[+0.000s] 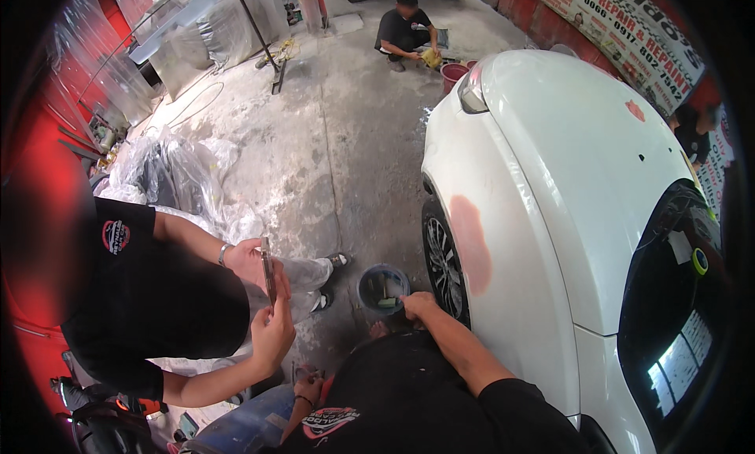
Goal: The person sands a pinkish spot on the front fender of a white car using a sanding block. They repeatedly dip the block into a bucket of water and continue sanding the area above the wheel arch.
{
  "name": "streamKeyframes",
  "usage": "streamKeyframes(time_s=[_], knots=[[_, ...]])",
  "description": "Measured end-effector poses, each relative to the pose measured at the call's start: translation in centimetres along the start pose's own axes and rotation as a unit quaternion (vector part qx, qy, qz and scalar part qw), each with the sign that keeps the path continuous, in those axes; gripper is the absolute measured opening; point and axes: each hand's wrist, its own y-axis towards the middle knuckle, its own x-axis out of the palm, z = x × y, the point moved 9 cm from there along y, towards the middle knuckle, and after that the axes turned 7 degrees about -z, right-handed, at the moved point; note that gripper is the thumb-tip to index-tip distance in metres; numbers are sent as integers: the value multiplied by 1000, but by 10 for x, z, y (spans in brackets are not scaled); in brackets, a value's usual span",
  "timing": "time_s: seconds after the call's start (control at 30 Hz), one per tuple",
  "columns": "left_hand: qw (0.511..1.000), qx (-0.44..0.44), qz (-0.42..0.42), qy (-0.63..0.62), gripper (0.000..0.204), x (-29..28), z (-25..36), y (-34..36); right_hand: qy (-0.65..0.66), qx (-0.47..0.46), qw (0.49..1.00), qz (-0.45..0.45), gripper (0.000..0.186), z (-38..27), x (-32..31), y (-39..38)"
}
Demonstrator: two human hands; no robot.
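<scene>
My right hand [419, 306] reaches down to the right rim of a round bucket [361, 287], its fingers closed. What they hold, if anything, is too small to make out. In the bucket lie a green block [387, 302] and some other pieces. My left hand [308, 386] is low by my side, next to a worn blue surface [255, 422]. Its fingers look curled, but what is in them is unclear. To the right stands a white car [527, 281] with a pinkish patch [470, 245] above its front wheel [442, 253].
Close on the left, a person in a black shirt [169, 289] holds a phone [268, 271]. Another person [405, 33] squats far ahead with a yellowish cloth [431, 57] beside a red bucket [453, 75]. Plastic sheeting [169, 171] is heaped at left; a metal stand [277, 72] is farther back.
</scene>
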Motion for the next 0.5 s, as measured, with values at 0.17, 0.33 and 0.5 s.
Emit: streamKeyframes(time_s=[0.17, 0.33, 0.5], knots=[[1000, 25, -12, 9, 49, 3, -3, 21, 7, -8, 1000, 20, 52, 5, -6, -10], [999, 28, -11, -11, 42, -2, 4, 28, 52, 15, 999, 6, 51, 12, 1, -6], [1000, 19, -1, -13, 44, 4, -13, 41, 36, -15, 999, 28, 47, -1, 2, -8]])
